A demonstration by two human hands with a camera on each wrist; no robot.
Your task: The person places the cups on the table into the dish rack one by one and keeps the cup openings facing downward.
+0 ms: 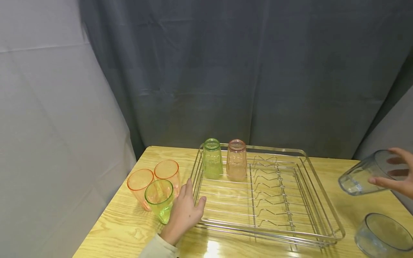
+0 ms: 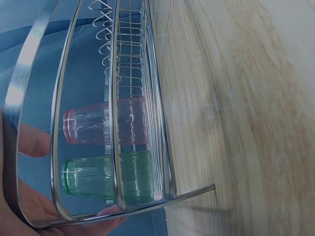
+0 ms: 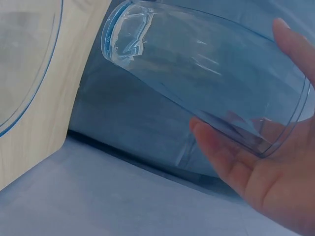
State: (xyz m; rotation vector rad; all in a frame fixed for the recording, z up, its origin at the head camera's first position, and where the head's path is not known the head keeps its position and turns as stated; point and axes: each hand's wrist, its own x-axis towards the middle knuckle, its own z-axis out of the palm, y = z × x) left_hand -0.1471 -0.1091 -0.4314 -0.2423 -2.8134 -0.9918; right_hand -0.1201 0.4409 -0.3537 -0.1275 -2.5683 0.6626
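My right hand (image 1: 401, 175) holds a clear bluish tumbler (image 1: 364, 175) near its rim, thumb on one side and fingers on the other. This tumbler is tilted above the table's right side, its base pointing left and down. The right wrist view shows the same tumbler (image 3: 197, 69) between thumb and fingers. At the left front of a wire dish rack (image 1: 274, 229), my left hand (image 1: 185, 211) rests at the rim with fingers extended and thumb spread. A green tumbler (image 1: 212, 161) and a pink tumbler (image 1: 237, 163) stand upside down in the rack's back left.
Left of the rack, two orange tumblers (image 1: 138, 182) and a green-rimmed tumbler (image 1: 159, 197) stand upright close together. Another clear tumbler (image 1: 380, 236) is upright at the front right. Grey curtains (image 1: 226, 79) hang behind the wooden table (image 1: 119, 233).
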